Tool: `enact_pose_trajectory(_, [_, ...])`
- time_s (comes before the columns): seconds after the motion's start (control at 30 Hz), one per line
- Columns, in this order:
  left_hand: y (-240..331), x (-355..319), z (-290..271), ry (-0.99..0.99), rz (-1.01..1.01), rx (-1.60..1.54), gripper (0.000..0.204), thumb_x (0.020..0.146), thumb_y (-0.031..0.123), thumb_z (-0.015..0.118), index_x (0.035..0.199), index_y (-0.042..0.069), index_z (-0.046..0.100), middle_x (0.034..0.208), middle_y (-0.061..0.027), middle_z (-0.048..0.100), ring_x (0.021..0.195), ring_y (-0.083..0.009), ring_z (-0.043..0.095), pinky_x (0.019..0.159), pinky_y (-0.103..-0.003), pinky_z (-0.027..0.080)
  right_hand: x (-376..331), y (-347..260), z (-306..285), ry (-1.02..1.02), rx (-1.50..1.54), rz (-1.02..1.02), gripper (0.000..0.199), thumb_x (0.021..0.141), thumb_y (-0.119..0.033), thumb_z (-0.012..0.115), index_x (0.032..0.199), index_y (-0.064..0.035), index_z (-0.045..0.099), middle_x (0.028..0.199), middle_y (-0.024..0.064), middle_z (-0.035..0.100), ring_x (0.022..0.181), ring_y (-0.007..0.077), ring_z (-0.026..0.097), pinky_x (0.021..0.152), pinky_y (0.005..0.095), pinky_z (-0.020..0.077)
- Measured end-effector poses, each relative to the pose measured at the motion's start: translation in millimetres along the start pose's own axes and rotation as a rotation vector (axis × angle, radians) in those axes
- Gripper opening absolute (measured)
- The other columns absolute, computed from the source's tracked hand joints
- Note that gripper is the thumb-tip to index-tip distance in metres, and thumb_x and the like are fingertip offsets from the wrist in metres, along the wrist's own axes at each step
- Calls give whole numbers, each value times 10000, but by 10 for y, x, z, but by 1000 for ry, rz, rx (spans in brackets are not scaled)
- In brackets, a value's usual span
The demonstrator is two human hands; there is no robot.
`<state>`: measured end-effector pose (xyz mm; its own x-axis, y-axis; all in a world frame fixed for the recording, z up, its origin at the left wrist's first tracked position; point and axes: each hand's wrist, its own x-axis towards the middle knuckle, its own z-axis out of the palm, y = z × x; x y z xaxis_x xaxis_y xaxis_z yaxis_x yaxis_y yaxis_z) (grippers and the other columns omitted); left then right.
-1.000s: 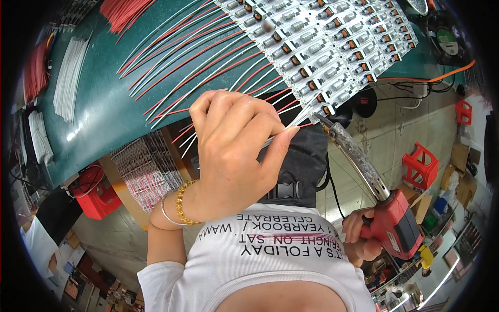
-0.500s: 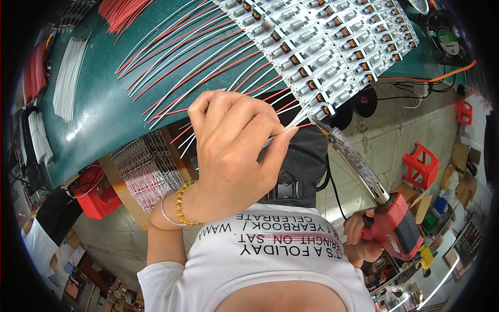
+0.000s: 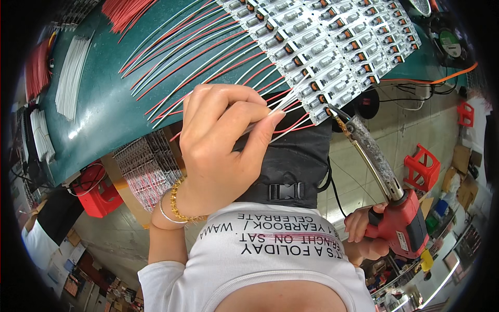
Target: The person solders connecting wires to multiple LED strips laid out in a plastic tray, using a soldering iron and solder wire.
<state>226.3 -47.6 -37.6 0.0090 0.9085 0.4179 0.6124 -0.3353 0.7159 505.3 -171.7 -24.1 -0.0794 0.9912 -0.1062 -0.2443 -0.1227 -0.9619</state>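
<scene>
In my left hand [image 3: 221, 143] several thin white wires [image 3: 285, 103] are pinched between thumb and forefinger, their far ends lying over the circuit board panel [image 3: 340, 49]. The panel carries rows of small components with orange-and-black parts. My right hand [image 3: 368, 234] is wrapped round the grip of a red-handled soldering gun [image 3: 405, 223] with a long metal barrel. Its dark tip is at the panel's near corner; whether it touches a pad is hard to tell. Red and white wires [image 3: 192, 62] fan out leftward from the panel's left edge.
Bundles of red wires [image 3: 125, 15] and white wires [image 3: 74, 78] lie on the green table [image 3: 99, 135]. Beneath it are a tray of finished-looking wired strips [image 3: 148, 166] and a red stool [image 3: 99, 195]. Another red stool [image 3: 422, 169] stands right. An orange cable [image 3: 457, 75] and black cords run at the right.
My left hand has drawn slightly left with the white wires. The soldering gun's tip has moved a little up and right along the panel's corner. A white wire now shows at that corner beside a red one.
</scene>
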Motion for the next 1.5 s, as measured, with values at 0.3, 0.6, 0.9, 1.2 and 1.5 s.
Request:
enact_pose_trajectory(0.3, [47, -23, 58, -22, 51, 178, 126, 655, 25, 751, 724, 59, 651, 811, -38, 593, 746, -211, 515, 713, -316, 362, 65, 66, 22, 52, 105, 0, 885, 705, -665, 640, 1224, 7, 392, 465, -9, 457, 401, 123, 449, 435, 246, 371])
enact_pose_trajectory(0.6, [58, 81, -31, 47, -42, -9, 110, 661, 49, 749, 717, 52, 655, 748, -24, 607, 664, -197, 539, 665, -321, 397, 379, -15, 11, -216, 46, -167, 889, 724, -614, 653, 1255, 38, 365, 483, 8, 472, 392, 134, 453, 422, 260, 384])
enact_pose_trajectory(0.9, [-97, 755, -686, 67, -303, -91, 42, 766, 27, 684, 747, 4, 654, 646, -57, 637, 555, -109, 562, 542, -236, 431, 1208, -548, 231, -424, -187, -532, 858, 756, -560, 654, 1275, 52, 349, 513, 30, 496, 397, 146, 469, 425, 269, 401])
enact_pose_trajectory(1.2, [-675, 1620, -160, -228, -347, -67, 194, 827, 153, 661, 766, -28, 625, 651, -49, 611, 597, -92, 527, 550, -250, 417, 1711, -359, 731, 173, -418, -230, 908, 800, -625, 559, 1226, 149, 348, 480, 1, 428, 359, 90, 404, 374, 220, 358])
enact_pose_trajectory(1.5, [-819, 1586, -89, -228, -184, 61, 198, 809, 195, 658, 702, 35, 613, 625, -42, 584, 604, -153, 474, 719, -301, 346, 1966, -262, 900, 114, -302, -26, 844, 808, -613, 552, 1166, 133, 385, 456, -5, 398, 345, 91, 394, 374, 224, 358])
